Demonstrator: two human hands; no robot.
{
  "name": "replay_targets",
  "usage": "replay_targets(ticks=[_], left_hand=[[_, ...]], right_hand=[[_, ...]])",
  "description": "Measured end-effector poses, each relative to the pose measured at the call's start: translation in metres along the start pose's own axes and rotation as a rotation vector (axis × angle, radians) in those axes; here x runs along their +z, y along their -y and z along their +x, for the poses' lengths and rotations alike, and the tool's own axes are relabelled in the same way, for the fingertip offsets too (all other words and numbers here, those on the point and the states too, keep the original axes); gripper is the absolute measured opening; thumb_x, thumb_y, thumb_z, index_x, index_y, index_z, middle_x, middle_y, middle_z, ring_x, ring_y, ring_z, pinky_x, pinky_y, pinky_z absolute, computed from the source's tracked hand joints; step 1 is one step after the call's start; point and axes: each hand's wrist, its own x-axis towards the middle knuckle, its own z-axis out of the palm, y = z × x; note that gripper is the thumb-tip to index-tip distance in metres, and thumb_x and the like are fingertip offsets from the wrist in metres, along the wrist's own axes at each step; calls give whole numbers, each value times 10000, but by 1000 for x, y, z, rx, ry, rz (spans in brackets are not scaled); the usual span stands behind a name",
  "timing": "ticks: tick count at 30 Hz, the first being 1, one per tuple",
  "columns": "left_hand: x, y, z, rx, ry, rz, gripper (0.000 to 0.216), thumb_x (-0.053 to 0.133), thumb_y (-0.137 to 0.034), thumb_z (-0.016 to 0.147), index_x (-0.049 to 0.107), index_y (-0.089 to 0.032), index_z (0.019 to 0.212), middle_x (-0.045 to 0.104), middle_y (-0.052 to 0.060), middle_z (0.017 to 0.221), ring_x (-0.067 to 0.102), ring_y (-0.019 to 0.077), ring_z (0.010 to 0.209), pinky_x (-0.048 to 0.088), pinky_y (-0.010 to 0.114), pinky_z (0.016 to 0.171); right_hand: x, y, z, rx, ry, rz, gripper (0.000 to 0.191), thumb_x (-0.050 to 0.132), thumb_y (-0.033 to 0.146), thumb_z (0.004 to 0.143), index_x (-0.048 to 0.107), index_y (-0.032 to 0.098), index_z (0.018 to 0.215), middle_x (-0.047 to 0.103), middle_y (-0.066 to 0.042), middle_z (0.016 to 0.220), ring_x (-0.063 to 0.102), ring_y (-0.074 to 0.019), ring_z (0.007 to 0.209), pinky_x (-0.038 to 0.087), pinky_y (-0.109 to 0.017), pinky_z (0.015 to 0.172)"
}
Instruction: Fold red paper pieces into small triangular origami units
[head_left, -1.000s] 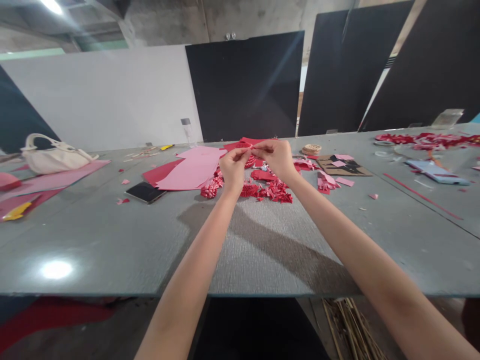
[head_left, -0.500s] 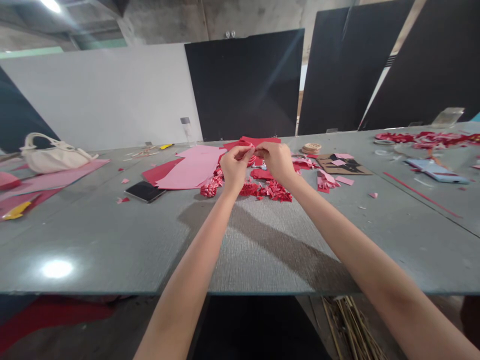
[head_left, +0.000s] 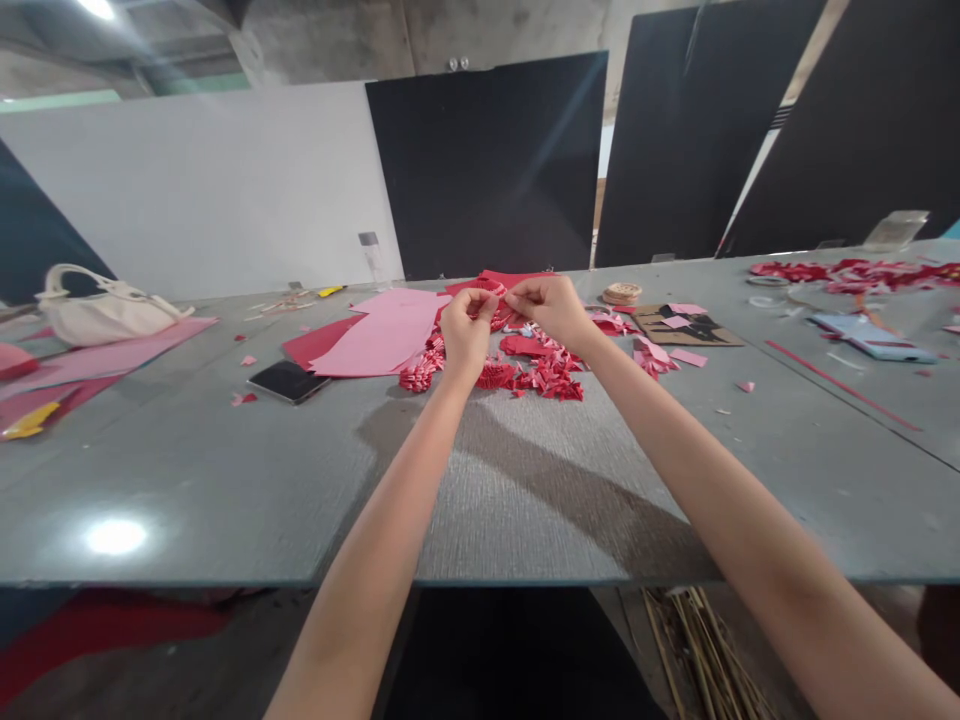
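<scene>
My left hand and my right hand are raised close together over the far half of the table, fingertips pinched. Whatever small piece sits in the fingers is too small to make out against the red paper behind. Below and beyond them lies a heap of folded red and pink paper pieces. A ribbed pink-and-red folded paper piece rests just left of my left wrist. Red paper sheets lie behind the hands, and a pink paper sheet is to their left.
A dark phone lies left of the pink sheet. Farther left is a white handbag on paper. To the right are a round wooden stack, a brown board with pink slips, and a blue phone-like object. A bottle stands at the back.
My two hands have drawn slightly apart, so a small gap shows between the fingertips. The right hand has shifted a little and its fingers have straightened. The things on the table stay put.
</scene>
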Motion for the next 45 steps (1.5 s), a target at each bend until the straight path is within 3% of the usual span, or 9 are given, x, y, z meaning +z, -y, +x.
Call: replay_targets(ticks=[8,15,18,21,26,32,37,45], left_hand=[[3,2,-1,-51,-7,-19,33,670,-234,766,660,-233,734,690,30,783,619,171,764,447,305,775],[6,-14,-11,-72,-49,159,94,619,-198,815,618,-233,728,681,29,802,609,183,777,427,313,770],[8,-18,-15,-80,-80,206,116,609,-204,832,593,-237,722,675,30,804,598,194,789,416,323,802],[8,-19,-16,-75,-128,222,117,624,-230,837,588,-239,725,678,39,817,594,205,807,408,332,827],[4,-21,-14,-60,-144,286,109,616,-254,860,606,-229,754,688,61,850,608,216,833,411,337,825],[4,-14,-12,9,-65,240,144,616,-353,876,641,-226,813,720,58,898,639,195,830,446,318,808],[4,-7,-9,64,-27,297,105,622,-286,875,688,-218,830,747,49,865,669,192,798,481,321,772],[4,-15,-18,180,-144,518,126,643,-289,867,691,-212,779,729,45,813,633,205,778,453,345,762]], right_hand=[[0,4,0,-57,-30,-290,193,532,168,849,649,161,695,671,-52,668,618,-171,659,482,-308,630],[22,6,-8,-27,-217,-737,230,458,16,741,624,165,796,687,-81,746,605,-190,668,395,-298,606],[26,6,-11,-8,-227,-678,227,443,4,734,595,170,768,673,-69,730,602,-185,668,391,-293,608],[23,5,-9,-41,-172,-462,232,411,20,784,567,178,716,670,-53,728,601,-157,669,414,-276,619],[19,-1,-6,-110,-119,-294,201,467,114,857,649,170,790,714,-61,793,637,-153,720,467,-281,684],[18,-4,-6,-113,-203,-300,235,459,74,823,681,152,822,715,-59,790,639,-147,725,463,-277,683],[16,0,-6,-107,-278,-360,207,473,113,845,673,152,812,698,-48,763,608,-140,705,421,-276,659],[24,-7,-8,-77,-309,-364,183,452,116,816,602,172,729,668,-35,709,594,-130,655,417,-264,641]])
